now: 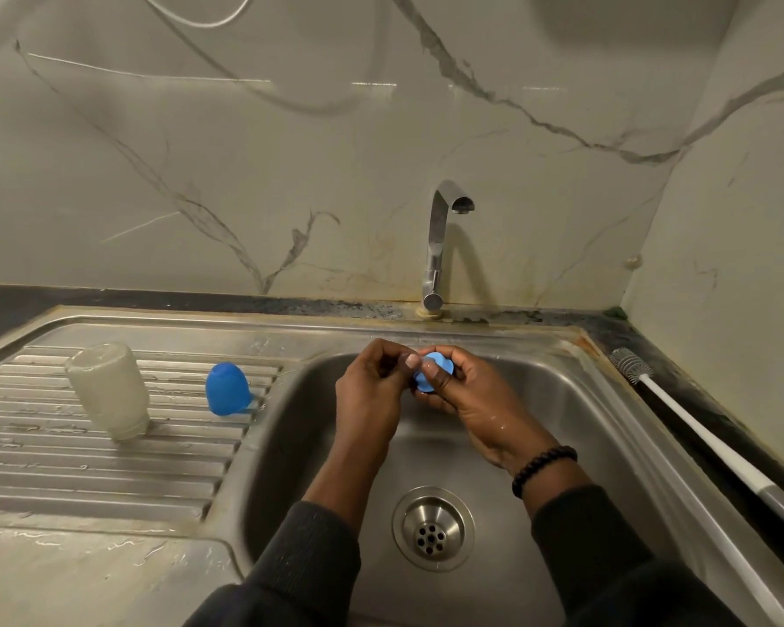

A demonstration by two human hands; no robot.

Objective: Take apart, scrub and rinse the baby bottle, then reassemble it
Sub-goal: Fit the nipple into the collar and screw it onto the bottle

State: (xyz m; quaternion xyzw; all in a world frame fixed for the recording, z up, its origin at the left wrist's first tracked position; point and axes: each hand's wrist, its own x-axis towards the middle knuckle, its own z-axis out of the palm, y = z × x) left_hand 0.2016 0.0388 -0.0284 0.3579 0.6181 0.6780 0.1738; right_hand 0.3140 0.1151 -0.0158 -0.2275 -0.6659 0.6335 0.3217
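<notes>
Dark sleeves [290, 567] reaching forward over the sink [575, 400], just above the drain [433, 529]. Right hand [476, 400] curling round the blue collar ring [433, 371], fingers wrapped over its rim, keeping it steady above the basin, probably so that drips are falling inside rather than on the counter. Left hand [372, 391] meeting it from the other side, thumb and fingertips pinching at the ring's edge or at something pale inside it, possibly the teat; too hidden to say which. Likely seating or working loose that inner piece, hence the two-handed hold close to the chest line of sight.

Standing mouth-down on the ribbed draining board [41, 468], well to the left: the cloudy bottle body [109, 391], apparently draining. Sitting near it, nearer the basin and also inverted: the blue cap [227, 389]. Both apart from the hands, seemingly waiting for reassembly.

Lying along the dark counter at the right, bristles toward the wall: the bottle brush [698, 427], untouched. Tap [444, 237] showing no visible stream. Beaded bracelet [544, 468] sitting on the right wrist.
</notes>
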